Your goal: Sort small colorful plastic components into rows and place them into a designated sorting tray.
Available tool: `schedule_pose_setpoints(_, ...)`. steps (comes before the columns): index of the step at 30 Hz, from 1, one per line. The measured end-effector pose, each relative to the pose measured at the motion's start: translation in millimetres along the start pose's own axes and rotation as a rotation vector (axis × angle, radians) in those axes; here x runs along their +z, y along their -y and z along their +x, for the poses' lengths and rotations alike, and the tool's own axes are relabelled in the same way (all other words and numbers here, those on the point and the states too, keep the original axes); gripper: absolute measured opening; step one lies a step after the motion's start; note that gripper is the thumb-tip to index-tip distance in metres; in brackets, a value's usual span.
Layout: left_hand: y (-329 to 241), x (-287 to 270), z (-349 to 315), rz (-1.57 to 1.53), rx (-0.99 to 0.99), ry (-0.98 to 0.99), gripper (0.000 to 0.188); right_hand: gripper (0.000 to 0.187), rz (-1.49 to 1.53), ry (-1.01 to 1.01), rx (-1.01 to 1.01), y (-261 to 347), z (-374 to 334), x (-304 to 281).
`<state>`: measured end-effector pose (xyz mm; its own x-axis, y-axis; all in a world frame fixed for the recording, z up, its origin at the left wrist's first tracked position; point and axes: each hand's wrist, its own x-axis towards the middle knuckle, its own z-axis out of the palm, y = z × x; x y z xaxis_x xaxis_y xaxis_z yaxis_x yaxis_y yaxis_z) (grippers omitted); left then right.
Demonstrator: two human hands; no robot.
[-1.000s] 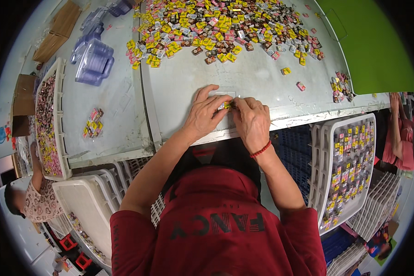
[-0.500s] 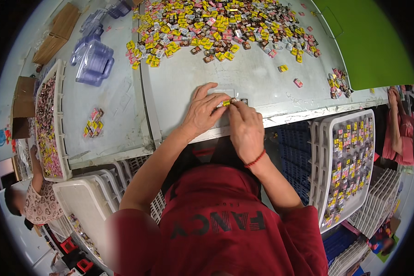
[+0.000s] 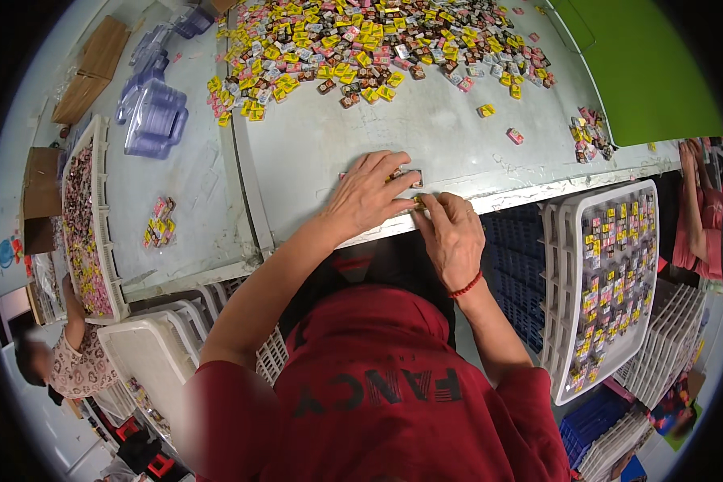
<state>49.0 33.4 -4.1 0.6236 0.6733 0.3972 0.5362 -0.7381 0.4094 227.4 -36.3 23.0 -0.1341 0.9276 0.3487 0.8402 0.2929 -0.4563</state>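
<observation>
My left hand (image 3: pixel 368 193) curls over a short row of small dark and pink boxes (image 3: pixel 410 178) on the table near its front edge, and its fingers partly hide them. The thumb reaches toward my right hand (image 3: pixel 455 234), whose thumb and forefinger pinch a small yellow box (image 3: pixel 419 202) just over the table edge. A red cord circles the right wrist. Farther back lies a wide heap of small boxes (image 3: pixel 369 56) in yellow, pink, brown and white.
A filled clear pack (image 3: pixel 160 223) and stacked clear plastic trays (image 3: pixel 154 120) lie to the left. A white crate (image 3: pixel 107 217) holds more boxes. To the right are a small pile (image 3: pixel 590 136), a green board (image 3: pixel 651 72) and an upright tray (image 3: pixel 566 353). Co-workers are at both sides.
My left hand has shifted over the row of small boxes. The right hand has moved slightly right and nearer me, with a yellow box between its fingertips.
</observation>
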Motion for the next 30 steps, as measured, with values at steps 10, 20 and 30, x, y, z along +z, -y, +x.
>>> schedule_pose_setpoints(10,0,-5,-2,-0.086,-0.131,-0.113,0.037,0.021,0.065,-0.058,-0.013,-10,7,5)
schedule_pose_setpoints(20,-2,-5,-3,-0.095,-0.23,-0.112,0.027,0.022,0.134,-0.062,0.009,-17,4,6)
schedule_pose_setpoints(30,3,-18,-6,-0.137,-0.182,-0.033,0.025,0.027,0.026,-0.038,-0.006,-7,6,3)
